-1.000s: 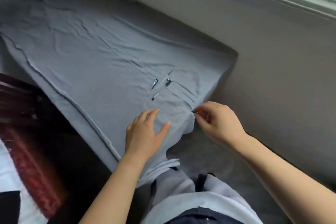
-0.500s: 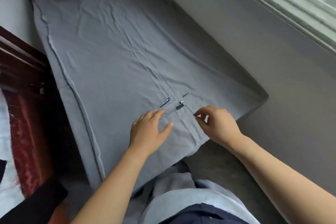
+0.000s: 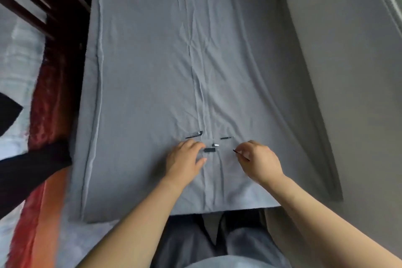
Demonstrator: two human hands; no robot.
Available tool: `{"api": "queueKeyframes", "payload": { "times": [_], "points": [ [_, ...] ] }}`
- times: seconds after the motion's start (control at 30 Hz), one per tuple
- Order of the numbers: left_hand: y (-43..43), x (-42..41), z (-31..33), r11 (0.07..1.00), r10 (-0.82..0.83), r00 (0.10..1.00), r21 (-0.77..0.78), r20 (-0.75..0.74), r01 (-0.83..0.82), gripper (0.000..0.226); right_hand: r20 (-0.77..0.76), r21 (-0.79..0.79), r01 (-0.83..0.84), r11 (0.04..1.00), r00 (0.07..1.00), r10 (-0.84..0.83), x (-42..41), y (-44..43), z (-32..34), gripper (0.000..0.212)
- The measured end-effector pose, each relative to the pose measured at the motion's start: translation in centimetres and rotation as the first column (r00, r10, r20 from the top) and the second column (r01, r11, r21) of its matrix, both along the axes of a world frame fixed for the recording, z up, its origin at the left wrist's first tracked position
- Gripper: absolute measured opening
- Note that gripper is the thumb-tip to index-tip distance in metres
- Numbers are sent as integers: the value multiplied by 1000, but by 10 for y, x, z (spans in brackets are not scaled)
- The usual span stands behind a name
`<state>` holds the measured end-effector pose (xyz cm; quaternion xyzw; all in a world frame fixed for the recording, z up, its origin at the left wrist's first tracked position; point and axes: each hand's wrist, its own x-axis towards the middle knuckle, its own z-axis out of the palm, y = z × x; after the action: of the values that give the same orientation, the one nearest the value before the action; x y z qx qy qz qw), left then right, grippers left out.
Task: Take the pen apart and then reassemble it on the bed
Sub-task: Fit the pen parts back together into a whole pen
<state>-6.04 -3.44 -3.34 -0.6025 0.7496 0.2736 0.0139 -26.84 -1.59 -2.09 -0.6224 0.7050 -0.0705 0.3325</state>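
Pen parts lie apart on the grey bed sheet [image 3: 174,61]. A clip piece [image 3: 194,134] rests farthest left, a thin rod [image 3: 226,137] farther right, a small metal tip [image 3: 215,144] between them, and a short dark sleeve [image 3: 209,150] just below the tip. My left hand [image 3: 185,160] lies flat on the sheet, fingers spread, its fingertips beside the dark sleeve. My right hand [image 3: 257,162] pinches a thin dark pen part [image 3: 236,151] whose end pokes out to the left of the fingers.
A grey wall [image 3: 348,72] runs along the right side of the bed. Dark wooden furniture [image 3: 43,2] and a red patterned cloth [image 3: 43,104] sit to the left. My legs [image 3: 217,241] are at the foot of the sheet.
The view has swung so the bed now runs straight ahead. My left hand has slid forward next to the dark sleeve. My right hand still pinches the thin part.
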Motion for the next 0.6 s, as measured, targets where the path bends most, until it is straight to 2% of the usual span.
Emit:
{"api": "queueKeyframes", "payload": {
  "times": [0.17,0.33,0.47,0.6],
  "points": [
    [6,-23,-7,986,162,986,-47,32,-160,28,29,14,-200,980,979,200,-20,-21,-16,16],
    [9,-30,-5,973,232,972,-19,40,-231,18,53,6,-250,968,967,249,-25,-24,-16,6],
    [17,-24,13,944,321,938,-33,-131,-328,12,70,3,-265,964,962,264,-25,-24,6,4],
    [29,-13,42,893,388,861,-96,-330,-439,11,141,-76,-325,943,932,333,-22,-22,47,3]
  ]
}}
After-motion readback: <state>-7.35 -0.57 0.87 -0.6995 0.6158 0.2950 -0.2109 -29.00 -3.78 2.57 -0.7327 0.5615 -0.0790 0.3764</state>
